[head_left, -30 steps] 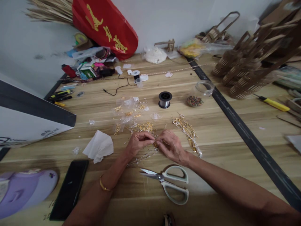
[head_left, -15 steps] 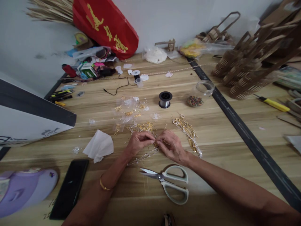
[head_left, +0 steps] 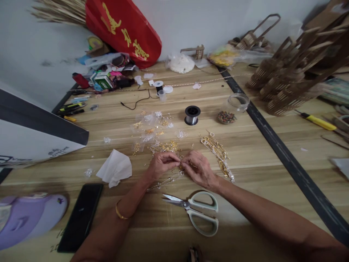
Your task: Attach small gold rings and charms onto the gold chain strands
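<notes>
My left hand (head_left: 160, 164) and my right hand (head_left: 198, 168) meet fingertip to fingertip over the wooden table (head_left: 245, 160), both pinched on a small gold piece too tiny to name. A thin bead chain (head_left: 166, 182) trails from between the fingers toward my left wrist. A scatter of small gold findings (head_left: 163, 147) lies just beyond my hands. A bundle of finished gold chains (head_left: 218, 153) lies to the right of my right hand. White-handled scissors (head_left: 199, 211) rest open on the table just below my hands.
A crumpled white tissue (head_left: 116, 168) and a black phone (head_left: 81, 215) lie left of my arm. A wire spool (head_left: 192, 115), a bead lid (head_left: 225, 117) and a glass jar (head_left: 238, 102) stand farther back. Wooden frames (head_left: 289, 80) crowd the right; a red bag (head_left: 125, 29) leans at the wall.
</notes>
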Demonstrator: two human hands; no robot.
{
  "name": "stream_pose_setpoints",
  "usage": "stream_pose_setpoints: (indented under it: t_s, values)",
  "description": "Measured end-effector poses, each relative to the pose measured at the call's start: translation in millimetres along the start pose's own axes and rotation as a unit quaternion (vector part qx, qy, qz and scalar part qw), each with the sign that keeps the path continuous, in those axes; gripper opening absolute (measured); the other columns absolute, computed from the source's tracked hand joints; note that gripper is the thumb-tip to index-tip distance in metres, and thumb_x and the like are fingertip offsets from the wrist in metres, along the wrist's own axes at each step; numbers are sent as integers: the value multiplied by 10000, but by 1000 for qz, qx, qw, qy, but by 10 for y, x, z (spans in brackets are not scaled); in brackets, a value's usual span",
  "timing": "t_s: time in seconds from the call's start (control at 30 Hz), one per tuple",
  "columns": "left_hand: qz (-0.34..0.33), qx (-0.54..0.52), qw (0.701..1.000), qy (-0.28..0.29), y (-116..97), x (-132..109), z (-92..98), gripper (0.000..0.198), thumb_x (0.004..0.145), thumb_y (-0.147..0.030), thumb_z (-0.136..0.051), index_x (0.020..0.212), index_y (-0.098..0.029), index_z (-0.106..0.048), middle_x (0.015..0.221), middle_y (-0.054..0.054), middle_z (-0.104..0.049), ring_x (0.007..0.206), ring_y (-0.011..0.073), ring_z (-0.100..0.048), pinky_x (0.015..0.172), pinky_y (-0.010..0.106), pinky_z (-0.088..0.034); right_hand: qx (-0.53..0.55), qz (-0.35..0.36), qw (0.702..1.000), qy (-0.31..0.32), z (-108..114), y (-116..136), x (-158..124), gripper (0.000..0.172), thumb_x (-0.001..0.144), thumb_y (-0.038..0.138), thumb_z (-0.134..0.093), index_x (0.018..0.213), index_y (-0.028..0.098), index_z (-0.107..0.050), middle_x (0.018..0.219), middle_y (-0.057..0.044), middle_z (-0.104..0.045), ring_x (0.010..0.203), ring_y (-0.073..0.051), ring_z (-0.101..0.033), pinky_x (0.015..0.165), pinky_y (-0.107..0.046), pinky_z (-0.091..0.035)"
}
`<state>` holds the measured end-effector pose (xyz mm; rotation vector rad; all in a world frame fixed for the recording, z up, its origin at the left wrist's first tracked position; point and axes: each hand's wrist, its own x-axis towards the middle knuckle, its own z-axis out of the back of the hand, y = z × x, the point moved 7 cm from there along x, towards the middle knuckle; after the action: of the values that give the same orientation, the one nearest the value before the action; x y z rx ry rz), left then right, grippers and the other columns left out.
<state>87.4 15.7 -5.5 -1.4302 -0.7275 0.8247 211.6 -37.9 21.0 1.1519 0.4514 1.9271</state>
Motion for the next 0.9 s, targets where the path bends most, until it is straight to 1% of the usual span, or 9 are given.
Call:
stream_pose_setpoints:
  t_s: [0.17, 0.3, 0.5, 0.73, 0.9]
  values:
    - [-5, 9, 1000, -2, 13, -7, 0, 158, 650, -249, -755, 709, -119, -687, 723, 49, -669, 690, 132, -609, 675, 238, -476, -1, -5, 1000, 4, -12, -15, -13, 56, 875, 161, -504, 853, 175, -553, 728, -35, -560, 695, -161, -498, 662, -303, -382]
    - [-29, 19, 999, -1, -27, -5, 4, 135, 665, -245, -742, 681, -124, -686, 717, 52, -666, 697, 137, -608, 678, 243, -474, -6, -8, 1000, 9, -21, -24, -16, 58, 879, 176, -502, 857, 175, -556, 734, -40, -572, 700, -164, -498, 661, -306, -380]
    - [-65, 43, 997, 7, -83, -1, 9, 109, 690, -242, -724, 696, -135, -705, 742, 66, -674, 725, 148, -613, 700, 260, -479, -11, -8, 1000, 14, -30, -34, -11, 69, 884, 182, -498, 861, 174, -563, 737, -47, -584, 699, -169, -505, 660, -311, -382]
    - [-51, 43, 998, 5, -52, -3, 24, 133, 695, -259, -721, 705, -128, -700, 746, 70, -683, 723, 150, -620, 691, 258, -484, 6, -13, 1000, 12, -42, -53, -18, 97, 903, 217, -504, 879, 178, -589, 751, -47, -592, 714, -170, -518, 676, -314, -405]
    - [-30, 42, 999, 7, -20, -9, 27, 132, 689, -248, -722, 722, -123, -696, 741, 71, -688, 702, 147, -621, 675, 254, -486, 40, -9, 999, 1, -47, -60, -29, 69, 893, 241, -535, 905, 192, -583, 754, -42, -597, 724, -176, -523, 700, -329, -430]
